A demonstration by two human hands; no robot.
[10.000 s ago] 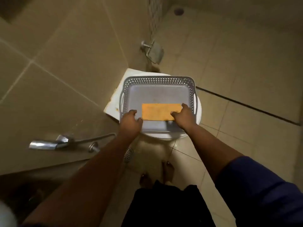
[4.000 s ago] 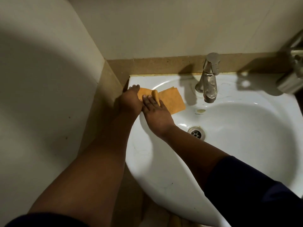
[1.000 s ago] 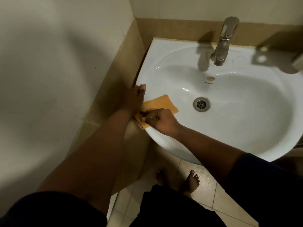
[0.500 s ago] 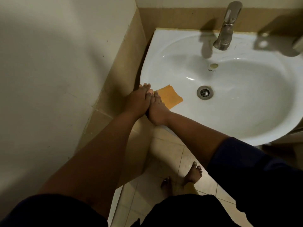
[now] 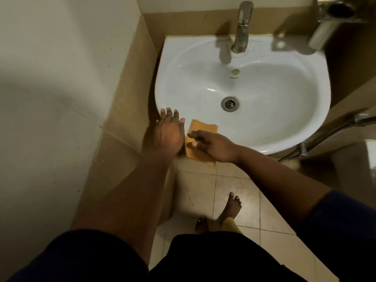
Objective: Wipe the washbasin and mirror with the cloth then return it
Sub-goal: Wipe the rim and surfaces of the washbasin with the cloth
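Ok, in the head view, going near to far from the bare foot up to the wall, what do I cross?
Bare foot on the floor tiles, folded orange cloth draped over the front rim of the white ceramic washbasin, round metal drain, small overflow hole, chrome tap.
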